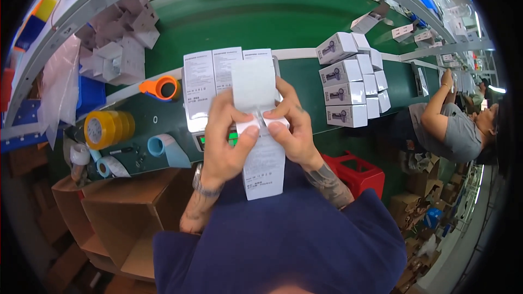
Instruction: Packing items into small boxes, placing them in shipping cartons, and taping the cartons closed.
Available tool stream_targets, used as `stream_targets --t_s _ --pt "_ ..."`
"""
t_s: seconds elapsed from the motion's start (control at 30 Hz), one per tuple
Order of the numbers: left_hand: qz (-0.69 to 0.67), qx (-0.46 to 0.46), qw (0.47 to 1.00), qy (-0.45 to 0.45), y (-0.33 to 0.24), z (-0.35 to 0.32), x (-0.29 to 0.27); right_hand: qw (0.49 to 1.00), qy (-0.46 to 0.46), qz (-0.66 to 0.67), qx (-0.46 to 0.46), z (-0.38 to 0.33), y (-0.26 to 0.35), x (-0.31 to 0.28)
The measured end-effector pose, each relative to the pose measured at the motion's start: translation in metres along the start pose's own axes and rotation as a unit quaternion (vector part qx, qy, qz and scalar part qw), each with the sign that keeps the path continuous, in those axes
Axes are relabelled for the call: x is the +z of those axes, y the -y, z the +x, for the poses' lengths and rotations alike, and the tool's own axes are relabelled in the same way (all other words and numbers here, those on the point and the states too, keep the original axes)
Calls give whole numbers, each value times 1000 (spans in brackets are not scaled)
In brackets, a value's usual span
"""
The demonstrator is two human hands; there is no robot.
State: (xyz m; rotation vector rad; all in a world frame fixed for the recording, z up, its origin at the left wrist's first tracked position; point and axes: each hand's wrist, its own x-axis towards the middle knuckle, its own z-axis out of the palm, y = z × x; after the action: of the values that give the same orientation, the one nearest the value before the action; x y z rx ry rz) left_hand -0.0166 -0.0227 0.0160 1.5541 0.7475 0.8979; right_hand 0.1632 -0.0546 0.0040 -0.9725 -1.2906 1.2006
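A narrow white carton (265, 169) with fine print lies lengthwise before my chest, its end flap (254, 84) raised away from me. My left hand (226, 141) is closed on the carton's left side, thumb and fingers at a small side flap. On the other side my right hand (294, 130) grips the carton in the same way, its thumb near the middle. The inside of the carton is hidden. Just beyond my hands, white printed cartons (198, 84) lie side by side on a scale (200, 140) with a green lit display.
Stacked white boxes (346, 116) stand at the right. On the left are yellow tape rolls (102, 129), an orange tape dispenser (162, 87), a blue-backed label roll (163, 147) and open cartons (120, 57). A red stool (362, 174) and large cardboard box (125, 207) flank me; a person (452, 125) works at right.
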Motion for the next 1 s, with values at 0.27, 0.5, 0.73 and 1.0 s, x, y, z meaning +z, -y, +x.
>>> stream_targets --t_s 0.27,0.5,0.73,1.0 --pt "-233 -31 965 -117 -15 9 9 984 -78 152 41 12 13 24" --pt "-201 -56 968 -141 -19 13 10 992 -97 71 27 14 21 25" --pt "-165 -16 972 -166 14 8 14 998 -61 -29 3 14 15 22" --pt "-249 -133 953 -111 -12 -11 26 994 78 -35 -64 38 18 -37"
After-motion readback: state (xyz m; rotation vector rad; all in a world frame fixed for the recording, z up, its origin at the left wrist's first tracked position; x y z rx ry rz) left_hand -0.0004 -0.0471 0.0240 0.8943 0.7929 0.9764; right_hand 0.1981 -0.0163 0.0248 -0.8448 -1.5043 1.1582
